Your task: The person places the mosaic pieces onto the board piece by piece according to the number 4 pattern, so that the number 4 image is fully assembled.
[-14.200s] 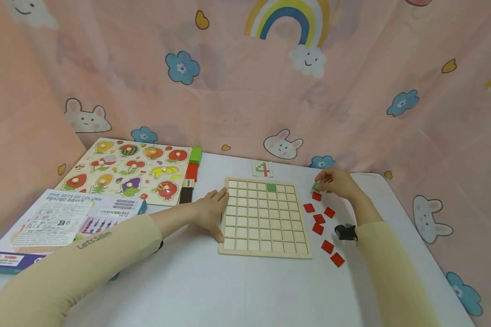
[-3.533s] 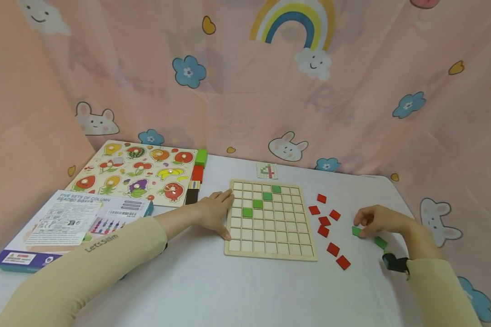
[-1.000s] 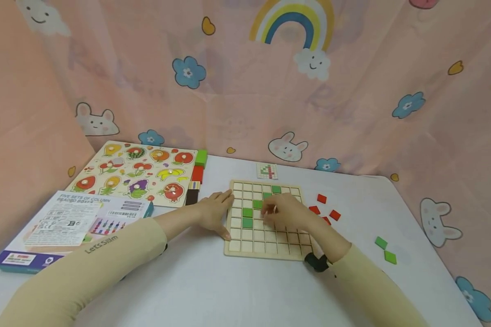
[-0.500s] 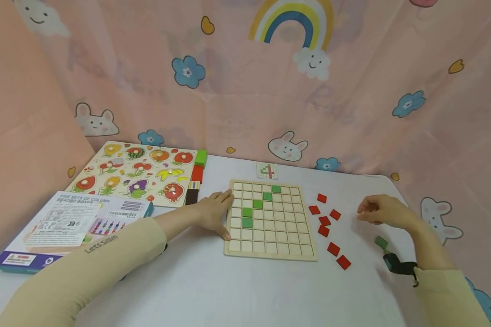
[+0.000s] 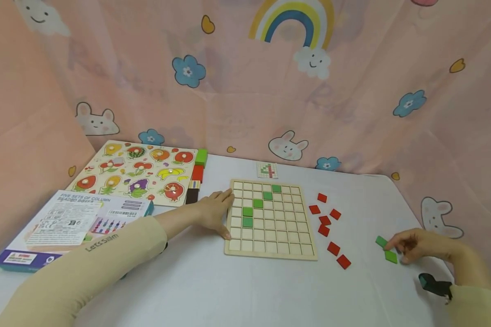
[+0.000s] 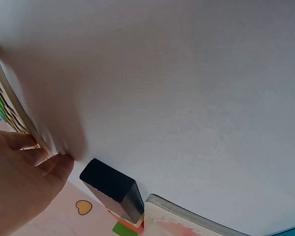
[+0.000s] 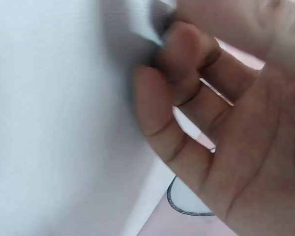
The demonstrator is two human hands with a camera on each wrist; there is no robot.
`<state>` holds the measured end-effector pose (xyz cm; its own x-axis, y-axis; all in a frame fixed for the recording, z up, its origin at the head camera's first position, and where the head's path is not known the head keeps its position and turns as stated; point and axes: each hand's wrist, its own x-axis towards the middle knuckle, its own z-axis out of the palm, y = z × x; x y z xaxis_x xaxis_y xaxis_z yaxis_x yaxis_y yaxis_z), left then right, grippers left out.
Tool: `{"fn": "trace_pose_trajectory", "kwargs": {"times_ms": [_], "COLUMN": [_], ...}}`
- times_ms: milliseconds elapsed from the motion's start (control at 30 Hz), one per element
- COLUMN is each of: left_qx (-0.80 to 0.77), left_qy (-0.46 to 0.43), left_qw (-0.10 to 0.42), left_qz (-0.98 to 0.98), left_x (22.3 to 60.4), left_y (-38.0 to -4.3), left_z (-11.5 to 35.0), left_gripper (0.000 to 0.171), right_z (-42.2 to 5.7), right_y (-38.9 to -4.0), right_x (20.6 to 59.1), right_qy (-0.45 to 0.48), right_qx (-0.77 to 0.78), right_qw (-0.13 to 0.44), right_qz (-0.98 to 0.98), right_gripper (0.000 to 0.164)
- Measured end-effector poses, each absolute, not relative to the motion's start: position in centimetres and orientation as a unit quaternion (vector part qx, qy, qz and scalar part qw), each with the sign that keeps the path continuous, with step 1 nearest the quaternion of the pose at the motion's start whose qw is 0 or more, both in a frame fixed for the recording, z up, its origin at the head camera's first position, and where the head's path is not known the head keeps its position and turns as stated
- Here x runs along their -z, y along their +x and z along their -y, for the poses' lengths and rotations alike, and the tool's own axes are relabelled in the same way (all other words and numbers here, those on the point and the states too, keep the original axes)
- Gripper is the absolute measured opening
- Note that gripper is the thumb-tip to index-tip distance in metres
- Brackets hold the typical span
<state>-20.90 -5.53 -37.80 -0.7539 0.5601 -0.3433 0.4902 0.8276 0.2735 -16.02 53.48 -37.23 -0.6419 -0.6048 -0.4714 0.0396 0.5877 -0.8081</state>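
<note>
A wooden grid board (image 5: 271,255) lies on the white table, with several green tiles (image 5: 258,203) set in its squares in a slanting line and one more below the lowest. My left hand (image 5: 212,213) rests with spread fingers against the board's left edge; the left wrist view shows its fingertips (image 6: 64,164) at that edge. At the far right, my right hand (image 5: 423,247) reaches down to two loose green square tiles (image 5: 390,257), its index fingertip at the farther one and its thumb beside the nearer one. In the right wrist view its bent fingers (image 7: 152,101) hide the tiles.
Several red tiles (image 5: 333,248) lie scattered right of the board. A small pattern card (image 5: 268,170) lies behind it. To the left are a fruit puzzle board (image 5: 147,170), a printed box (image 5: 69,222) and a row of blocks (image 5: 192,196). A pink curtain (image 5: 237,109) hangs behind.
More green tiles sit on the board than 14 seconds ago. My right hand has moved from over the board to the loose green tiles at the right. My left hand has stayed in place.
</note>
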Motion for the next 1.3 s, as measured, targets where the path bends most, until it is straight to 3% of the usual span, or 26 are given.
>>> {"fn": "trace_pose_trajectory", "kwargs": {"times_ms": [133,600,833,1000,1300], "left_qx": [-0.082,-0.082,-0.08,-0.079,-0.083], "left_qy": [0.282,0.285,0.283,0.281,0.28], "left_qw": [0.21,0.208,0.209,0.209,0.21], "left_qz": [-0.932,-0.932,-0.933,-0.933,-0.933], "left_x": [37.7,37.9,37.8,37.7,37.8], "left_y": [-20.9,-20.9,-20.9,-20.9,-20.8], "left_z": [5.5,5.4,5.4,5.4,5.4], "left_gripper": [0.121,0.12,0.12,0.121,0.121], "right_z": [-53.1,-50.4,-47.9,-44.5,-34.9], "right_y": [-16.0,-16.4,-17.2,-18.1,-19.9], "right_x": [37.7,37.7,36.6,35.4,34.1], "right_qy": [-0.21,-0.194,-0.163,-0.163,-0.158], "right_qx": [0.409,0.347,0.303,0.281,0.334], "right_qw": [0.358,0.282,0.294,0.305,0.247], "right_qz": [-0.813,-0.873,-0.892,-0.895,-0.896], "right_gripper": [0.034,0.019,0.013,0.012,0.02]}}
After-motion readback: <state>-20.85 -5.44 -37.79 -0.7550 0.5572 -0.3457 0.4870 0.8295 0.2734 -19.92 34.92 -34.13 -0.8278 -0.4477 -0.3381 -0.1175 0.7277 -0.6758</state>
